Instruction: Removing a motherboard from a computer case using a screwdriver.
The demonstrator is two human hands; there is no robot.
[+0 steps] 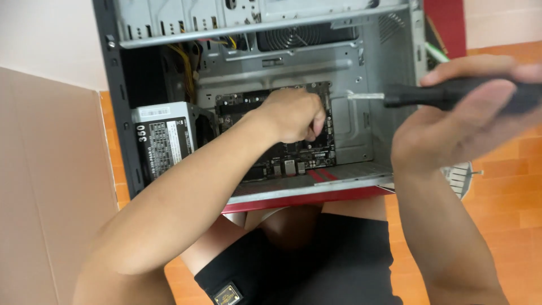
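An open grey computer case [367,51] lies on its side in front of me, with a black motherboard [293,155] inside it. My left hand [292,114] reaches into the case, fingers curled down against the motherboard; what they pinch is hidden. My right hand [457,121] hovers at the case's right edge, gripping a screwdriver [446,94] with a black handle. Its silver shaft points left into the case, above the board's upper right corner.
A power supply [164,138] with a label sits at the case's left, with yellow cables [186,70] above it. A fan grille [305,36] shows at the top. Brown cardboard [39,186] stands at left. A white wire grille [460,178] lies on the orange tiled floor [508,203].
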